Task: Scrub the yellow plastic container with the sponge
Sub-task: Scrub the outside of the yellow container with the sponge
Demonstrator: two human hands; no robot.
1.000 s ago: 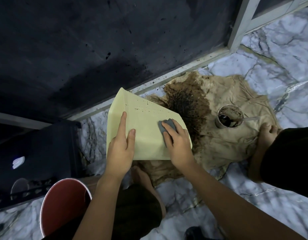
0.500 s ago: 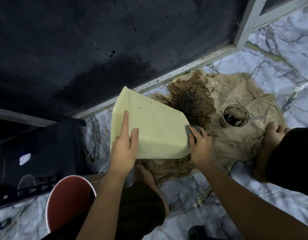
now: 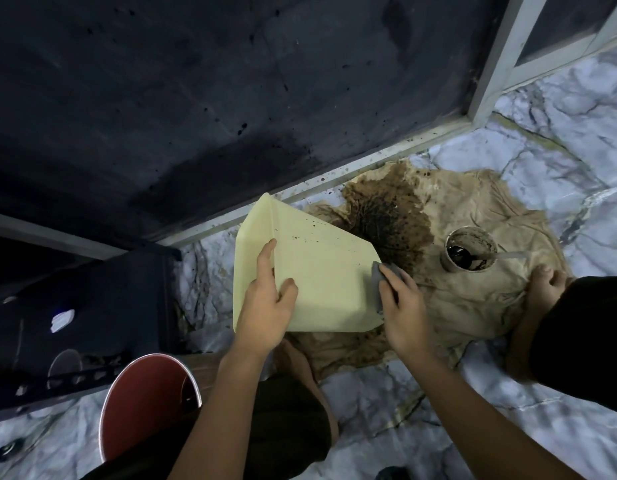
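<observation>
Left hand (image 3: 265,306) lies flat on the yellow plastic container (image 3: 321,271), index finger stretched straight along a ridge, the other fingers laid out over the top face; fingers extended, not curled round anything. Left forearm rises from the bottom middle of view. Right hand (image 3: 402,306) sits at the container's right edge, fingers bent over the grey sponge (image 3: 383,275) and pressing it against the container's right side. Right forearm runs in from the lower right.

Container is upturned and tilted, broad end toward the left, held over the left margin of a tan cloth (image 3: 473,306). Dark specks dot its upper face.

Cloth is spread on a marble-patterned floor (image 3: 560,168) and carries a large dark brown stain (image 3: 386,216) just beyond the container. A small round cup (image 3: 470,249) with dark residue stands on the cloth to the right, a pale handle jutting from it. One bare foot (image 3: 546,285) rests on the cloth's right edge, another (image 3: 293,358) below the container. Red bucket (image 3: 147,403) stands at lower left, near a dark shelf (image 3: 75,306). A dark wall (image 3: 231,98) with a pale frame (image 3: 335,171) along its base fills the upper view.
</observation>
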